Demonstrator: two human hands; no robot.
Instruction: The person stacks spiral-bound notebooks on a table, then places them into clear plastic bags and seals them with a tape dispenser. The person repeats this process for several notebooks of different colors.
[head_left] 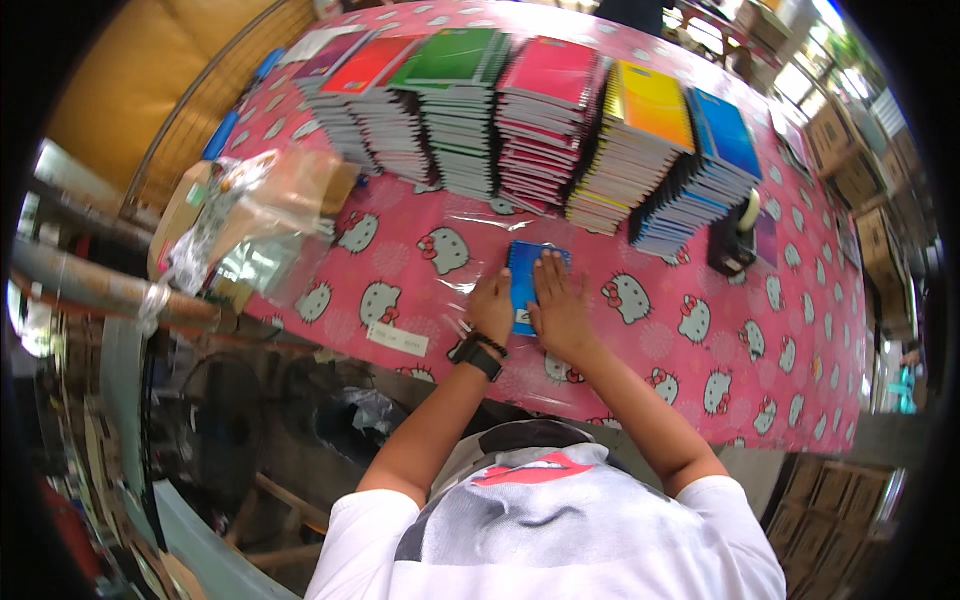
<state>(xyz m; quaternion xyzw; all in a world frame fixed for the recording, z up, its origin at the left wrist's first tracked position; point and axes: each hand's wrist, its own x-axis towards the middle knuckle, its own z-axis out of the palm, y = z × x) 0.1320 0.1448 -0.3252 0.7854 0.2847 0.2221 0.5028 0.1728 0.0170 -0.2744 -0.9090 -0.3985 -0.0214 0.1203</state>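
A blue notebook (522, 272) lies flat on a clear plastic sheet (470, 225) spread over the pink patterned tablecloth (700, 330). My right hand (562, 305) presses flat on the notebook's right side, fingers spread. My left hand (490, 308) rests against its left edge, fingers curled on the plastic. A dark watch and a bead bracelet sit on my left wrist.
Behind the notebook stand several stacks of notebooks (540, 130) in purple, red, green, pink, orange and blue. A black tape dispenser (735, 240) sits to the right. Crumpled clear wrapping and a cardboard box (250, 210) lie at the left table edge. Cartons (850, 160) are stacked far right.
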